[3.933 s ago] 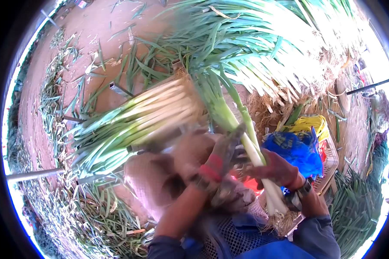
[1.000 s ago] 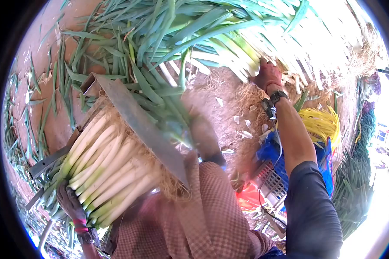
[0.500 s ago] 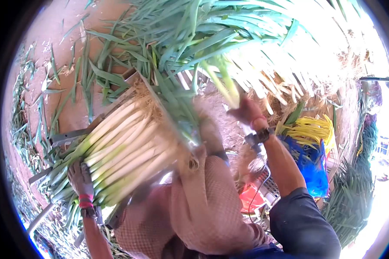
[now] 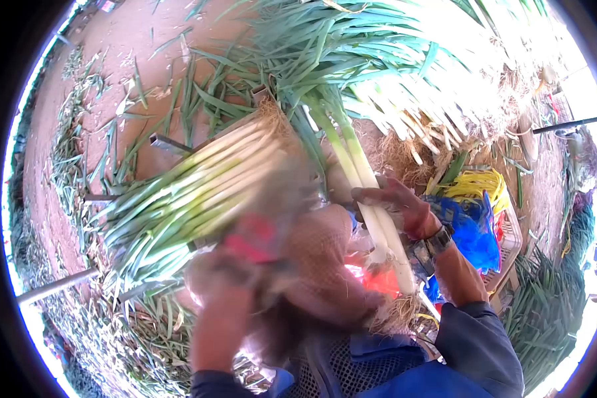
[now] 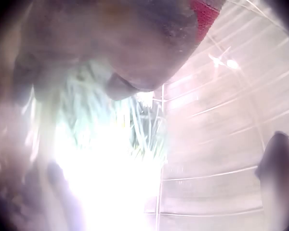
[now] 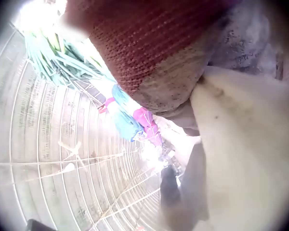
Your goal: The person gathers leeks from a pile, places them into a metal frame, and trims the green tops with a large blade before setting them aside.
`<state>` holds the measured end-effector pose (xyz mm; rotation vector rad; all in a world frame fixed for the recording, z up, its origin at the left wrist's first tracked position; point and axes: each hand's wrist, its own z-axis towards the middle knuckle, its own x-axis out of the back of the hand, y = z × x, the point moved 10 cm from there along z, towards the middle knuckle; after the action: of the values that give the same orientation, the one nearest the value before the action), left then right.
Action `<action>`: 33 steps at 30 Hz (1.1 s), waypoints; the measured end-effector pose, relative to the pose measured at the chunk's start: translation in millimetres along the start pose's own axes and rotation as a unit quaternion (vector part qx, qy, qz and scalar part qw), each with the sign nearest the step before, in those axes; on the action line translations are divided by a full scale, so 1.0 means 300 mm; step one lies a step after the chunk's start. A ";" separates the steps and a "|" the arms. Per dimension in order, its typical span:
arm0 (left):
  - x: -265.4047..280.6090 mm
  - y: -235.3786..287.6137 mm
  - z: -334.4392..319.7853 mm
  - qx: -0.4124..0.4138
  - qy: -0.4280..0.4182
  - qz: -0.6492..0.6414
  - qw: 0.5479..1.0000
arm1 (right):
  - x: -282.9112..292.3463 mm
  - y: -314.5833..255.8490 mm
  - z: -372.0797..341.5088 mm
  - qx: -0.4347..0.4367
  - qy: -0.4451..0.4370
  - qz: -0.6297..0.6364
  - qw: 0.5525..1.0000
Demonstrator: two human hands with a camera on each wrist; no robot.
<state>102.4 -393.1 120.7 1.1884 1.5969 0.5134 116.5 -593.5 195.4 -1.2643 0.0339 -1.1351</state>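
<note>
In the head view my gloved right hand [image 4: 404,205] grips leeks [image 4: 371,199] by their pale shafts, thumb across them. They slant over my right knee, leaves pointing up and away, roots [image 4: 397,313] down near my apron. The right wrist view shows the red knit glove [image 6: 144,43] close against a white shaft [image 6: 245,139]. My left hand [image 4: 282,192], motion-blurred above its pink cuff, hovers by the root end of a row of leeks [image 4: 199,189] on a metal rack. Blur hides its fingers; the left wrist view shows the grey glove [image 5: 125,43] out of focus.
A large pile of leeks [image 4: 378,53] lies beyond the rack. At the right stands a crate [image 4: 507,245] with a blue plastic bag [image 4: 474,232] and yellow ties [image 4: 477,186]. Metal bars [image 4: 56,286] jut out at the left. Leaf scraps [image 4: 159,331] litter the ground.
My right hand has drawn leeks from the pile back in front of me. My left hand has left the leafy side of the racked leeks and moved right.
</note>
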 end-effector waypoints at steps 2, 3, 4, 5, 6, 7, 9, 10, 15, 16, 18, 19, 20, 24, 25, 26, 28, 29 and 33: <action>-0.161 -0.121 0.042 0.028 0.027 0.109 0.993 | -0.081 0.104 -0.098 -0.325 -0.019 0.307 0.894; -0.243 -0.132 0.055 -0.041 -0.011 0.247 0.968 | -0.077 0.085 -0.122 -0.322 -0.017 0.308 0.895; -0.271 -0.292 0.136 0.047 0.006 0.026 0.999 | -0.019 0.006 -0.111 -0.186 -0.014 0.182 0.965; -0.312 -0.425 0.183 0.132 0.022 -0.198 0.971 | 0.020 -0.094 -0.123 -0.044 -0.012 0.050 0.998; -0.349 -0.419 0.152 0.132 0.023 -0.200 0.971 | 0.052 -0.161 -0.156 -0.022 -0.009 -0.009 1.000; -0.373 -0.387 0.111 0.123 0.054 -0.181 0.974 | 0.058 -0.205 -0.200 -0.024 -0.008 -0.009 1.000; -0.395 -0.356 0.068 0.113 0.085 -0.161 0.977 | 0.002 -0.124 -0.325 -0.287 -0.048 0.216 0.932; -0.400 -0.376 0.050 0.151 0.087 -0.159 0.972 | 0.005 -0.148 -0.355 -0.346 -0.076 0.219 0.909; -0.444 -0.523 0.023 0.255 0.054 -0.110 0.959 | 0.004 -0.016 -0.468 -0.510 0.070 0.306 0.801; -0.475 -0.514 0.037 0.191 -0.003 -0.097 0.977 | -0.013 -0.023 -0.439 -0.495 0.059 0.314 0.808; -0.459 -0.545 0.038 0.194 0.004 -0.101 0.976 | -0.060 -0.019 -0.420 -0.466 0.041 0.333 0.819; -0.458 -0.546 0.031 0.200 0.010 -0.107 0.974 | -0.078 -0.003 -0.438 -0.466 0.041 0.332 0.819; -0.462 -0.548 0.026 0.214 0.018 -0.133 0.967 | -0.089 0.011 -0.450 -0.463 0.040 0.326 0.823; -0.465 -0.483 0.006 0.214 0.063 -0.155 0.963 | -0.008 -0.176 -0.387 -0.477 0.005 0.237 0.847; -0.468 -0.441 0.031 0.142 0.054 -0.201 0.968 | 0.001 -0.217 -0.390 -0.481 -0.003 0.227 0.847; -0.465 -0.393 0.051 0.069 0.043 -0.245 0.966 | 0.013 -0.215 -0.433 -0.465 -0.022 0.177 0.867; -0.475 -0.368 0.068 0.057 0.027 -0.305 0.950 | 0.045 -0.300 -0.477 -0.453 -0.023 0.171 0.875; -0.483 -0.351 0.079 0.048 0.012 -0.363 0.931 | 0.061 -0.357 -0.487 -0.442 -0.025 0.167 0.881; -0.489 -0.208 0.074 -0.067 -0.051 -0.406 0.910 | 0.090 -0.550 -0.583 -0.492 -0.007 0.221 0.842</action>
<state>91.5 -553.2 132.4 0.3603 1.7566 0.0104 -78.2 -717.1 268.6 -2.0207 0.9616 -0.6727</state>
